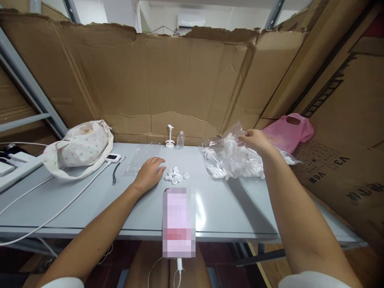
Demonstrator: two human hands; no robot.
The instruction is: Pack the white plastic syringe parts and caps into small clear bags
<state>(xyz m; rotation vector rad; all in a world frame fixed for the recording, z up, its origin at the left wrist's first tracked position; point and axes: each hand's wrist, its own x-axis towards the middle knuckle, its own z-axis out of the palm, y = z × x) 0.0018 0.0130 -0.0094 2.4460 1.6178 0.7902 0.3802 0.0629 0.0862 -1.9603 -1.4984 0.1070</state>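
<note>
My left hand (150,174) rests on the table with its fingers stretched out, holding nothing. Just right of it lies a small pile of white plastic pump heads or caps (175,175). My right hand (255,140) pinches the upper edge of a transparent plastic bag (232,160) filled with white plastic parts. Under the left fingers and behind them is a flat transparent plastic bag (142,156). At the back, a white pump piece (170,138) stands upright beside a small transparent bottle (180,140).
A phone (179,222) with a cable juts over the front edge of the grey table (228,212). To the left are a floral cloth bag (82,148), a small white device (113,157) and white cables. A pink bag (289,132) and cardboard (345,132) stand right.
</note>
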